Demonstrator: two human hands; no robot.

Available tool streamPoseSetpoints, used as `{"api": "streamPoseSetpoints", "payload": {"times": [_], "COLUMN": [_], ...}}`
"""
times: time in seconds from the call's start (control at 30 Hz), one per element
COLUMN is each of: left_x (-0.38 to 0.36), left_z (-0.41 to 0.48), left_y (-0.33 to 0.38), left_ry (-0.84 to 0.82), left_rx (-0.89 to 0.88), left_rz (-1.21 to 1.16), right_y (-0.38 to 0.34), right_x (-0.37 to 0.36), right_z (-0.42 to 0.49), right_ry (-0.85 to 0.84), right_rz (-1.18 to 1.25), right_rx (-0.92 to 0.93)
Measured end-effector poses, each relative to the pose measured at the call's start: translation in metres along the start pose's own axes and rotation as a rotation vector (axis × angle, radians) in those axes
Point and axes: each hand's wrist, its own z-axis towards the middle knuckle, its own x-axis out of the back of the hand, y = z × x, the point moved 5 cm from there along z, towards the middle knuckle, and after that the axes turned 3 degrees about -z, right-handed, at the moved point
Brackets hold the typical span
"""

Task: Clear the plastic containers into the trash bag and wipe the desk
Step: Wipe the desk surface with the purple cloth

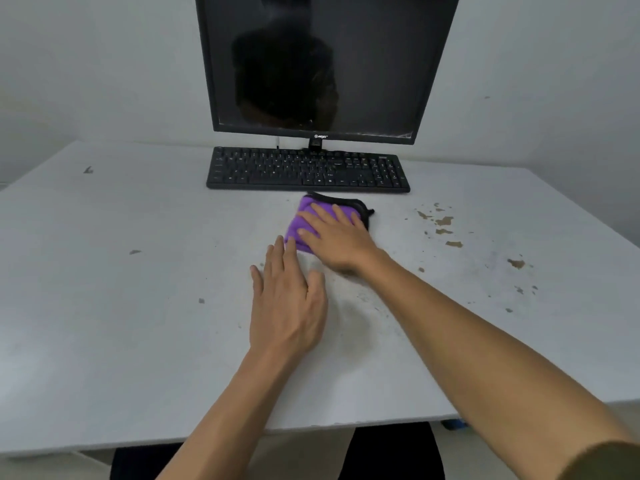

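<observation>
A folded purple cloth (pixel 306 221) with a black edge lies on the white desk (pixel 138 306), just in front of the keyboard. My right hand (pixel 337 239) presses flat on the cloth with its fingers straight and spread. My left hand (pixel 287 303) rests flat on the desk just in front of the cloth, its fingertips touching the cloth's near edge. No plastic containers or trash bag are in view.
A black keyboard (pixel 308 171) and a dark monitor (pixel 322 64) stand at the back of the desk. Brown stains (pixel 441 223) and chipped spots mark the desk to the right. Grey smudges lie near my right forearm.
</observation>
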Motion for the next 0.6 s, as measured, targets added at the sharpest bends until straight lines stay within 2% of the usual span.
{"api": "streamPoseSetpoints", "payload": {"times": [0.13,0.27,0.43,0.6], "left_x": [0.005,0.010,-0.003,-0.040], "left_z": [0.002,-0.003,-0.011,-0.020], "left_y": [-0.001,-0.001,0.031,0.070], "left_ry": [0.097,0.043,-0.207,-0.396], "left_rx": [0.014,0.046,-0.095,-0.201], "left_rz": [-0.011,-0.003,0.104,0.185], "right_y": [-0.053,-0.049,-0.010,0.035], "right_x": [-0.004,-0.009,0.001,0.013], "right_z": [-0.005,-0.062,-0.131,-0.187], "right_ry": [-0.048,-0.020,0.010,0.009], "right_rz": [-0.056,-0.097,0.205,0.267], "right_rx": [0.245,0.426,0.377,0.245]}}
